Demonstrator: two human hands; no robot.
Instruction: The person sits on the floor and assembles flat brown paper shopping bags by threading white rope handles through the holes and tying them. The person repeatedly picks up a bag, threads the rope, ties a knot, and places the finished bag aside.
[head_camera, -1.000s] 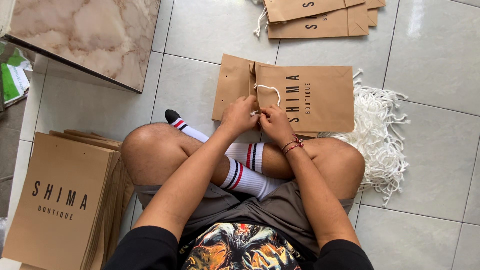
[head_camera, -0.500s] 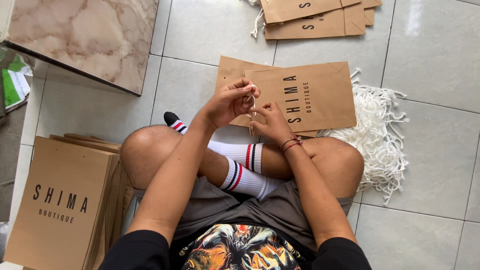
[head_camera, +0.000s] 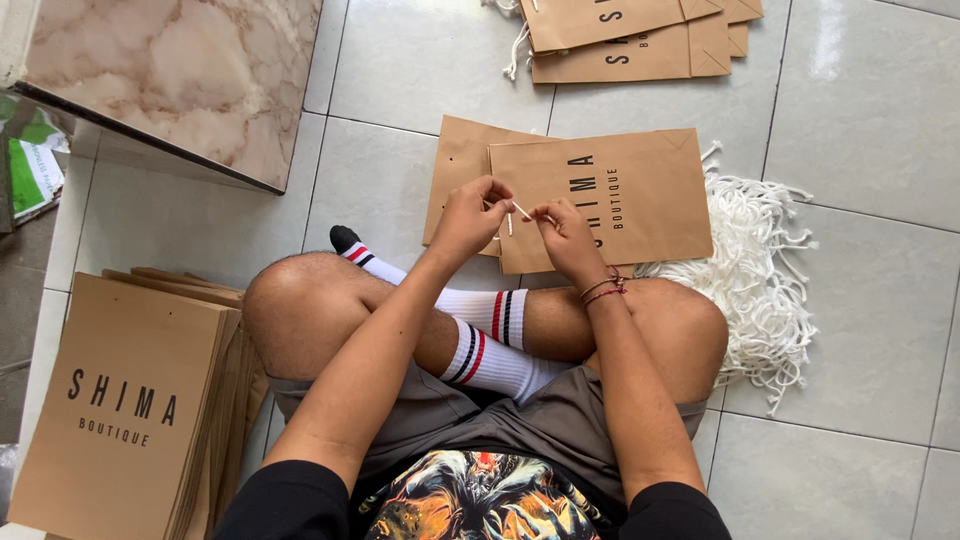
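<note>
Pinching a white cord (head_camera: 521, 210), both hands' (head_camera: 470, 213) (head_camera: 566, 232) grip hovers over the bag's (head_camera: 640, 195) near edge.

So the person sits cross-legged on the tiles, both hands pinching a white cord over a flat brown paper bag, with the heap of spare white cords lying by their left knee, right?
Nearly. The head view shows the heap of white cords by the right knee, not the left. The rest holds: the person sits cross-legged on the tiles, and the left hand and right hand pinch a white cord over a flat brown paper bag.
</note>
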